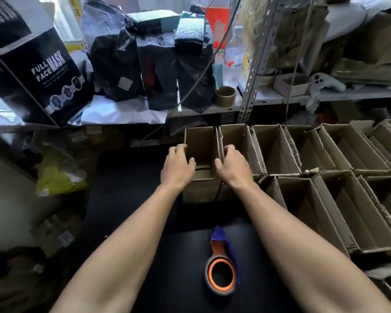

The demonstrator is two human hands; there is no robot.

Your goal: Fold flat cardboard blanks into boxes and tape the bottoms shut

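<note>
While we reach out with both arms, this is what we see.

Left hand: our left hand point(177, 167) has its fingers curled round the left wall of the open box point(201, 159), with the thumb on the near rim.
Right hand: our right hand point(231, 164) grips the right wall of the same box, fingers bent over the top edge.
Box direction: the box stands up on the black table point(127, 199), mouth up. Its long side runs up and down, and its open top faces us.
Inside the box: we see brown walls and bottom flaps with a dark slit between them. Nothing else shows in it.
Row of boxes: more open boxes point(325, 154) stand just beside it on the right, touching side by side, in a far row and a near row. We can see nothing lying in them.
Tape: a tape dispenser point(222, 265) with a blue handle and an orange ring lies on the table near us, between our arms.
Shelf: black bags point(156, 71) stand upright on the shelf, with a brown tape roll point(225, 96) and a clear bottle point(235, 53) to their right.
Writing: a tilted black carton point(38, 71) on the left reads "FULL FACE MASK".
</note>
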